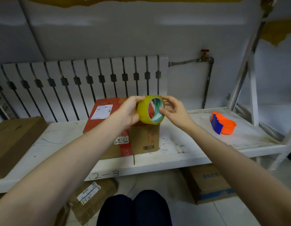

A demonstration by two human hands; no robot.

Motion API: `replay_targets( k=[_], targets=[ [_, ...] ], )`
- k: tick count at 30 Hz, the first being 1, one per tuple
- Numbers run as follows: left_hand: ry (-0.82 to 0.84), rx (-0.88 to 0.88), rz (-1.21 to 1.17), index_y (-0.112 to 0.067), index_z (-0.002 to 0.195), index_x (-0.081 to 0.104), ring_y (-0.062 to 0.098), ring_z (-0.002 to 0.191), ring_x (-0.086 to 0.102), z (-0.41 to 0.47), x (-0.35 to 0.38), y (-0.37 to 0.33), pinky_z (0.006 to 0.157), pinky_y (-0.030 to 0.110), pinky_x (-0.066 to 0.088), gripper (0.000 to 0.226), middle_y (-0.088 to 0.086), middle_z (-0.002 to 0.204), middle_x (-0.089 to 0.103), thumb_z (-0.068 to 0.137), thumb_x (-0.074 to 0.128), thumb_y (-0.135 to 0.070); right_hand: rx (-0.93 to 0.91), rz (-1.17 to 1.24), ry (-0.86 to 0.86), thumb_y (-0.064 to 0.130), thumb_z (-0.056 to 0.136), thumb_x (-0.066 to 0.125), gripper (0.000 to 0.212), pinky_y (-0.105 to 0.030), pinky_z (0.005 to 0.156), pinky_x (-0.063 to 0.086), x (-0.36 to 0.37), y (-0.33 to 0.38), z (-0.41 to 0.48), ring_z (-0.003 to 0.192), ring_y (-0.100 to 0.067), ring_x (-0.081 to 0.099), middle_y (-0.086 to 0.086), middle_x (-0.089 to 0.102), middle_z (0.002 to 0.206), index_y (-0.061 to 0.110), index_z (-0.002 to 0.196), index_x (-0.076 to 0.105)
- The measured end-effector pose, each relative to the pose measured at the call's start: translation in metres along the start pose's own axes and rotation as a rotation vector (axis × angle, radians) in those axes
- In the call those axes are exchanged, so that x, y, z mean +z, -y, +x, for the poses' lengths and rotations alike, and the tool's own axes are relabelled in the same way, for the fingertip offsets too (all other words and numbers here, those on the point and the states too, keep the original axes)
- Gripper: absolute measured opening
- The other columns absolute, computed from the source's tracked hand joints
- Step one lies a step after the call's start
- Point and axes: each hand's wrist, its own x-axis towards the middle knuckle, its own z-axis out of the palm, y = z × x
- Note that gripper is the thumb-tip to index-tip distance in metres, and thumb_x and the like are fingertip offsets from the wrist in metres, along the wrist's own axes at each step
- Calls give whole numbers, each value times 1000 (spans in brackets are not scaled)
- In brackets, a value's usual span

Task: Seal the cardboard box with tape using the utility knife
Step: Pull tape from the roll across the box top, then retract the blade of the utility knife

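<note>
Tabletop: a scuffed white painted tabletop [182, 152] carries everything; "2-3" is written on its front edge.
Large carton: a flat plain brown cardboard carton [14, 141] lies at the left end, well apart from the work.
Task box: the red-and-brown cardboard box [141, 141] with a white shipping label and barcode sits mid-tabletop, directly behind and below the hands. Its flaps look closed; whatever it holds is hidden, and I cannot tell whether any tape is on the seam.
Dispenser: an orange plastic tape dispenser with a blue blade guard [223, 123] rests to the right, well apart from the box; its cradle looks empty.
Tape: a roll of yellowish clear packing tape [144, 111] with a green-and-white printed core is held up in front of the box top.
Left hand: the left hand [130, 111] grips the roll around its outer band.
Right hand: the right hand [174, 110] has its thumb at the core edge and its fingers loosely curled over the far rim, likely hunting the free end.
Handling: the roll should be light and stiff, its film slick; hold it by the core and rim. The box is stiff board, probably best steadied by its top edges.
Knife: no utility knife is visible.
</note>
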Motion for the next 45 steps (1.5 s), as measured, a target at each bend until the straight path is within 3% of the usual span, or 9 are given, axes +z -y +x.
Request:
replay_targets(
  k=[6,9,14,20,27,31,34,38,45],
  targets=[
    [54,-35,198,-9,111,55,23,91,61,10,32,9,100,44,45,22,10,97,62,96,45,-20,-6,-116,-251,-1,87,55,16,-32,62,55,-22,-21,-11,67,-19,64,4,61,82,13,85,62],
    [-102,97,570,-9,108,58,18,80,59,21,43,13,97,39,42,22,5,88,62,96,47,-24,245,-108,-323,1,85,57,20,-26,76,53,-39,-51,-9,80,-13,63,-5,70,95,7,96,73],
    [-148,355,900,-8,98,62,7,80,55,36,43,17,59,11,42,13,-4,88,59,94,50,-13,555,-199,-285,10,84,57,21,-47,82,56,-64,-119,-17,84,-34,68,-20,72,86,-2,88,73],
    [-209,478,1102,-15,91,65,12,98,56,56,46,22,66,13,38,12,-2,102,63,92,54,-11,763,-335,-270,16,87,51,30,-34,72,44,-78,-155,-17,100,-37,60,-21,64,98,-6,104,61],
    [-236,484,1206,-12,93,66,12,98,54,69,33,19,80,25,39,11,-3,98,62,91,56,-11,887,-513,-147,23,98,33,37,-36,104,31,-77,-168,-6,117,-31,48,-17,59,119,-1,117,55],
    [-269,474,1244,-12,89,67,10,96,53,73,22,18,81,25,37,11,-6,94,60,90,57,-9,923,-529,-106,28,97,40,47,-33,101,31,-81,-182,-5,119,-32,45,-19,53,126,3,136,41],
    [-324,464,1237,-13,85,67,11,95,53,76,11,16,81,26,38,12,-5,94,61,89,57,-7,835,-573,-127,25,89,54,60,-38,97,41,-70,-168,0,115,-36,48,-22,34,135,10,143,29],
    [-386,454,1275,-14,85,67,12,94,51,78,-1,19,78,27,38,14,-5,95,61,88,56,-6,433,-555,-226,20,90,49,40,-44,95,45,-35,-118,19,115,-33,50,-16,44,132,7,129,48],
    [-441,404,1374,-16,84,64,17,86,54,64,-32,13,71,29,40,12,-3,96,61,86,55,-8,146,-577,2,46,95,40,42,-33,61,50,30,-37,35,71,-22,60,-5,63,81,13,81,61]
  ],
)
